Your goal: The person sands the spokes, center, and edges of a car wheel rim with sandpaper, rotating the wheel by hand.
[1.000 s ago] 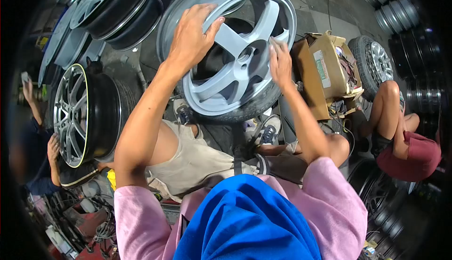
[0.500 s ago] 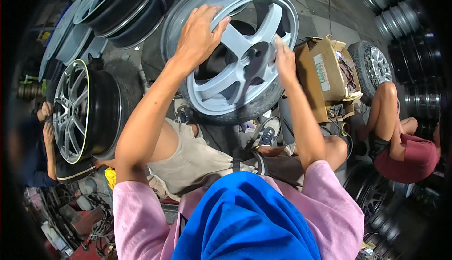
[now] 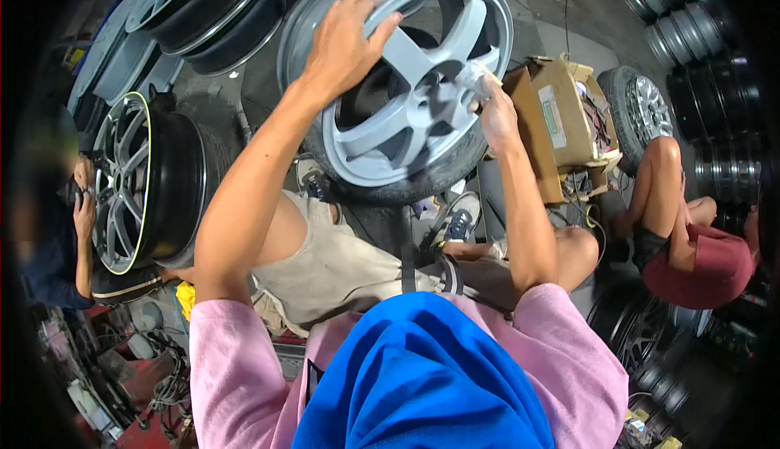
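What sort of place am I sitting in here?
Probably a wheel repair or refinishing workshop: a grey wheel is right in front of you, dark rims are stacked at right, and a silver-spoked wheel stands at left.

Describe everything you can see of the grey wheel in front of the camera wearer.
The grey wheel looks like dull, pale-coated metal, with a round outer lip, broad spokes, wide openings and a central hub; shadow crosses part of it. Its face tilts towards the person, and it appears to rest on a dark tyre. The left grip holds its upper-left lip; the right grip, with a pale piece, is at the right-hand spokes.
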Demonstrator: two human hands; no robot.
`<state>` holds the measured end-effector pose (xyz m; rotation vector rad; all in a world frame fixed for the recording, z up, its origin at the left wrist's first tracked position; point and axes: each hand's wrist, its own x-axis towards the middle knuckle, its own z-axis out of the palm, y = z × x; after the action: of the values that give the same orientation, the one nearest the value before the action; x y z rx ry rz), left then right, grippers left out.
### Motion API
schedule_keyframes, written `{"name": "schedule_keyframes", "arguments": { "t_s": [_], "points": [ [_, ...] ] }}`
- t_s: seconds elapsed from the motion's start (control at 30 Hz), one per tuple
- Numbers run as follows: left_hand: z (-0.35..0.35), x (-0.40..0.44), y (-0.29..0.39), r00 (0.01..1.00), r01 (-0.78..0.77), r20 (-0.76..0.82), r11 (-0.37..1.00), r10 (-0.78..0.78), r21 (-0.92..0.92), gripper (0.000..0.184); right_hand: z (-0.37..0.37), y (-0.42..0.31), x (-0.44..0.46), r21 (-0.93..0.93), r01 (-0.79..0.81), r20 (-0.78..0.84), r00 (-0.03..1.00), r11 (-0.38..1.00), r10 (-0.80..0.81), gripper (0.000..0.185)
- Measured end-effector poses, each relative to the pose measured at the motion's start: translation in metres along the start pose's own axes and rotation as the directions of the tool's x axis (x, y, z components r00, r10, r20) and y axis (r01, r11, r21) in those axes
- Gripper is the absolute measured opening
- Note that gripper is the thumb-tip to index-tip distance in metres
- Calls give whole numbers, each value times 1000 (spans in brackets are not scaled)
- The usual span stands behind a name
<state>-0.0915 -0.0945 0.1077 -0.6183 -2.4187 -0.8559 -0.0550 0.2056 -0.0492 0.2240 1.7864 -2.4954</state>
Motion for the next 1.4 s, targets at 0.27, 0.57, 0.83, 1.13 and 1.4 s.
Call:
{"name": "schedule_keyframes", "arguments": {
  "t_s": [0.27, 0.57, 0.83, 1.13, 1.4],
  "points": [
    [-50, -35, 11, 998, 23, -66, 994, -16, 107, 45, -81, 81, -29, -389, -158, -368, 930, 908, 5, 53],
    [-57, -161, -8, 531, 339, 742, 906, -408, 255, 63, -42, 105, 3, -778, 98, -174, 916, 621, -362, 58],
    [-9, -208, -33, 578, 454, 725, 886, -376, 97, 62, -42, 97, 14, -846, -70, -198, 962, 528, -190, 61],
    [-69, -111, -24, 877, 245, 374, 951, -301, 190, 55, -32, 132, -39, -798, -229, -288, 958, 557, -19, 65],
    [-49, -28, 17, 985, 127, 95, 977, -144, 169, 38, 47, 143, -133, -32, -252, -274, 933, 967, 234, 52]
  ]
}}
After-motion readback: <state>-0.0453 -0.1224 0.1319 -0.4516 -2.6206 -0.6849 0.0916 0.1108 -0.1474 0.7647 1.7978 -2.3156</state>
